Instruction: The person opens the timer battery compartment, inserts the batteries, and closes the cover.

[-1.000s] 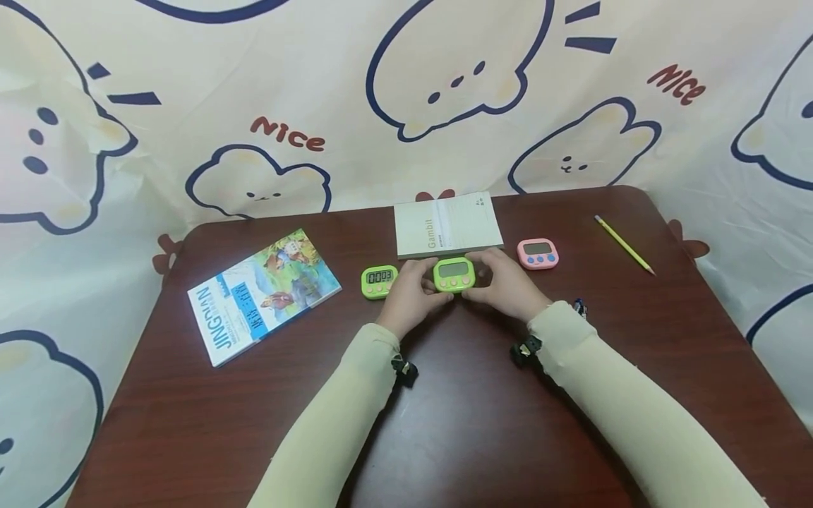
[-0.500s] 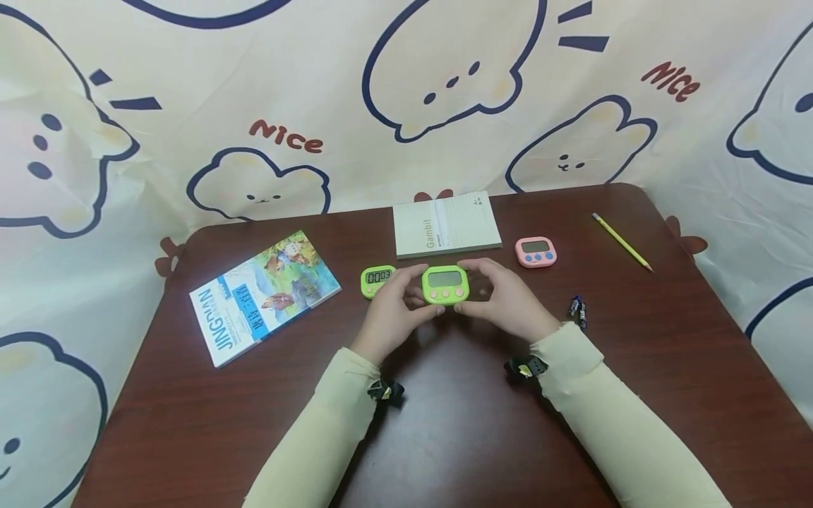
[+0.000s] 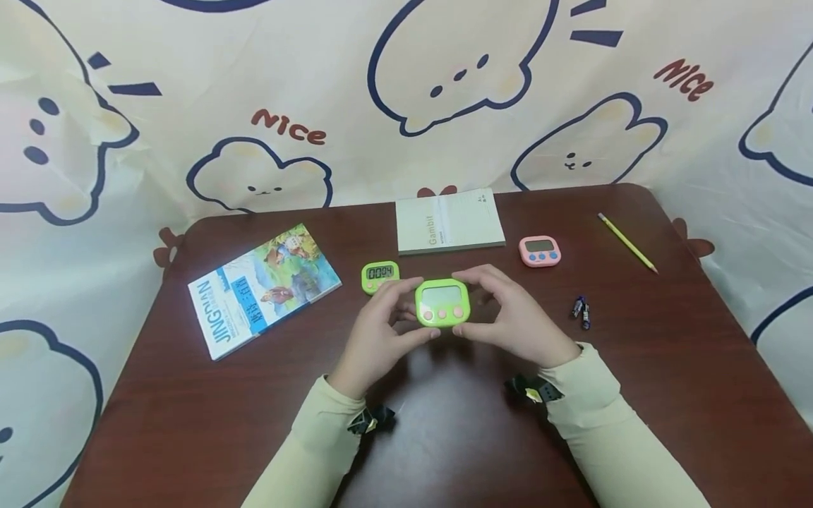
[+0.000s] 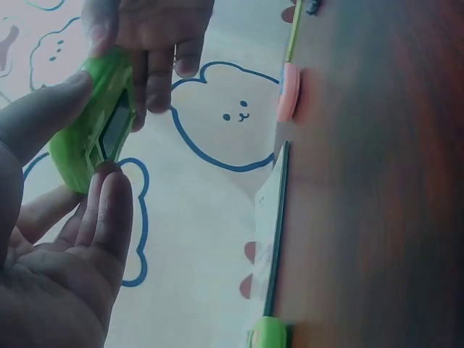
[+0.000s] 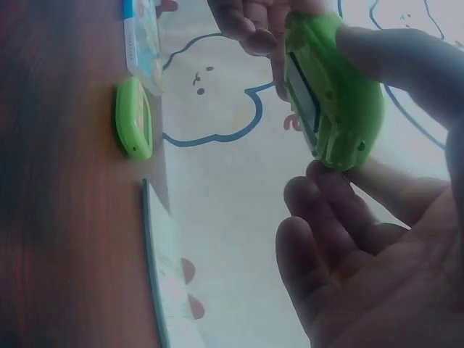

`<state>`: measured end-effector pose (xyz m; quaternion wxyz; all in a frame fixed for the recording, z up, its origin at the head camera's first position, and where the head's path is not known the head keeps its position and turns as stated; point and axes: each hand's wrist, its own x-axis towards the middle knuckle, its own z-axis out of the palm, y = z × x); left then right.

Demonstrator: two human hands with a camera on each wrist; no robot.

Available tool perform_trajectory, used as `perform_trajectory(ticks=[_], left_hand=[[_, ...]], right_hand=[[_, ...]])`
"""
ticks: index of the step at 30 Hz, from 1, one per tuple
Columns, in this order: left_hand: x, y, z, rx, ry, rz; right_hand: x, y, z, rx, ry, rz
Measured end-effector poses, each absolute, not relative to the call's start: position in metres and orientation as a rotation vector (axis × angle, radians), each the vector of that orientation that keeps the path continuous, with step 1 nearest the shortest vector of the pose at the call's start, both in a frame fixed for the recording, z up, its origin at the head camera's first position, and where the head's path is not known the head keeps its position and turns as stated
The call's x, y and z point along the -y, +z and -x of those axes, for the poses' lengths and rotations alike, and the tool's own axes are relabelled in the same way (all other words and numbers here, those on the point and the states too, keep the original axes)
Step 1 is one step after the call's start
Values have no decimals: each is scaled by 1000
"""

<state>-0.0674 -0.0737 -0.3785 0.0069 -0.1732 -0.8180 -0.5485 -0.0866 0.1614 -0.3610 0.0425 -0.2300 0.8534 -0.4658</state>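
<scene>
My left hand and right hand pinch a green digital timer between them, one at each side, with thumbs below and fingertips above. Its screen is blank and three pink buttons run under it. Both wrist views look at it from behind: the left one shows the green casing with a dark recessed panel, the right one the same casing. Just beyond my left hand a second green timer lies on the table reading 00:04, its lower part overlapped by the fingers.
A grey-green notebook lies at the back edge, a picture-cover book to the left. On the right are a pink timer, two small batteries and a yellow pencil. A patterned cloth hangs behind the table.
Both hands have drawn the green timer back from beside the notebook toward the body, and it appears larger. The lying green timer has gone from 00:03 to 00:04.
</scene>
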Motion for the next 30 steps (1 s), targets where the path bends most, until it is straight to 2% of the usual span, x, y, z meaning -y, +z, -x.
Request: perform_trajectory(ticks=[13,23,30], left_hand=[[79,-380,65,2560,-1681,661],[79,-385,67,2472,-1634,796],[78,-390,69,2331,-1538,875]], right_hand=[[-161,-367,80,-2525,-1517,680],[-168,-363,83,-2023,-1815,417],[-167,-370,86,-1880,-1845,446]])
